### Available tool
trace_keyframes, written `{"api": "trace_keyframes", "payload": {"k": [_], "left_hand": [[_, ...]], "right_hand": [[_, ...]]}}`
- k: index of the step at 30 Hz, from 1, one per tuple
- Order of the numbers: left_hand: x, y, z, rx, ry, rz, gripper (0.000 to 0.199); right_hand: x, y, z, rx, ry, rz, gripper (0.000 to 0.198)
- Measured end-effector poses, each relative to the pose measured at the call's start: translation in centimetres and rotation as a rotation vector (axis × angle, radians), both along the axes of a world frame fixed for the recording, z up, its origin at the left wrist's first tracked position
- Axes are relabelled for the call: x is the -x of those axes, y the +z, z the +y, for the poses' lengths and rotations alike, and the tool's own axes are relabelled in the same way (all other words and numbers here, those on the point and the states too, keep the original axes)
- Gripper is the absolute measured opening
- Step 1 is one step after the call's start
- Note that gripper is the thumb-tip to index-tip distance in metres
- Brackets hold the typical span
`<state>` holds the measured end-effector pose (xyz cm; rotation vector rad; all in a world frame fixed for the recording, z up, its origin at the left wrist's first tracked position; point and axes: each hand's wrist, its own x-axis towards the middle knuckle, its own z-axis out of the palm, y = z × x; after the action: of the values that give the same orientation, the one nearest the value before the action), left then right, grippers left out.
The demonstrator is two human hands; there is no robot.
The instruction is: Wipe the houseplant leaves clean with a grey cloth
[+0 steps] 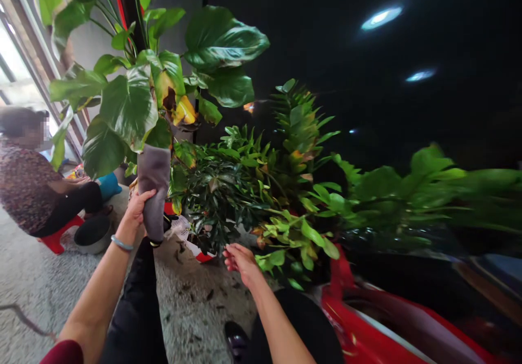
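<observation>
My left hand [136, 209], with a bracelet on its wrist, is wrapped round a long grey cloth piece [154, 190]. The cloth hangs upright, with a dark, gold-edged lower end; its kind is not clear. Large green leaves [128, 103], some yellow and brown, hang just above it. On the right, my right hand [241, 263] has its fingers curled together beside a dark-leaved plant [216, 195]. Whether something small is between these fingertips cannot be made out.
At left a person [28, 174] sits on a red stool [61, 233] beside a grey basin [93, 234]. A red bag [379, 320] stands at lower right, partly blurred. Potted plants [302, 130] line the dark wall. Dark bits litter the concrete floor [196, 309].
</observation>
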<state>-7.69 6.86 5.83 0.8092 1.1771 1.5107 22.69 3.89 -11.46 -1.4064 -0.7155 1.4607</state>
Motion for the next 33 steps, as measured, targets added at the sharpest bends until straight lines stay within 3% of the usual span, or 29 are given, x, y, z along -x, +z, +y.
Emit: {"api": "trace_keyframes", "payload": {"k": [2, 4, 6, 8, 10, 15, 17, 19, 22, 24, 26, 28, 33], "left_hand": [[-0.7, -2.9, -0.4, 0.129, 0.019, 0.073, 0.035], [-1.3, -6.9, -2.2, 0.28, -0.106, 0.164, 0.029], [-1.4, -10.1, -4.4, 0.327, -0.269, 0.166, 0.027], [-1.3, -11.2, -6.0, 0.286, -0.344, 0.102, 0.029], [-1.0, -9.5, -6.3, 0.191, -0.32, 0.034, 0.033], [-1.5, -1.1, -2.1, -0.071, -0.135, -0.04, 0.047], [-2.3, -0.2, -0.4, -0.053, -0.112, -0.031, 0.046], [-3.2, -1.9, 0.1, 0.071, -0.149, 0.018, 0.04], [-3.7, -7.5, -1.9, 0.268, -0.263, 0.088, 0.036], [-3.1, -10.9, -4.3, 0.314, -0.341, 0.05, 0.035], [-2.2, -12.1, -6.1, 0.303, -0.361, -0.025, 0.031], [-1.6, -10.7, -6.4, 0.232, -0.36, -0.104, 0.026], [-3.7, -1.4, -0.9, -0.162, -0.368, -0.327, 0.032]], "right_hand": [[-0.1, 0.1, 0.0, -0.004, -0.003, -0.002, 0.02], [-0.1, 0.2, -0.1, -0.011, -0.008, -0.004, 0.019], [-0.2, 0.2, -0.1, -0.013, -0.011, -0.006, 0.017], [-0.3, 0.3, -0.2, -0.009, -0.011, -0.007, 0.017], [-0.2, 0.3, -0.2, -0.005, -0.007, -0.003, 0.017], [0.0, 0.6, -0.3, -0.011, -0.005, 0.009, 0.014], [0.2, 0.8, -0.3, -0.013, -0.005, 0.01, 0.015], [0.3, 0.8, -0.3, -0.012, -0.009, 0.009, 0.016], [0.2, 0.9, -0.4, -0.016, -0.018, 0.006, 0.018], [0.0, 0.9, -0.4, -0.021, -0.017, 0.008, 0.017], [-0.2, 0.8, -0.5, -0.022, -0.009, 0.014, 0.017], [-0.3, 0.8, -0.5, -0.02, -0.002, 0.021, 0.017], [0.0, 0.9, -0.4, -0.028, 0.001, 0.027, 0.016]]}}
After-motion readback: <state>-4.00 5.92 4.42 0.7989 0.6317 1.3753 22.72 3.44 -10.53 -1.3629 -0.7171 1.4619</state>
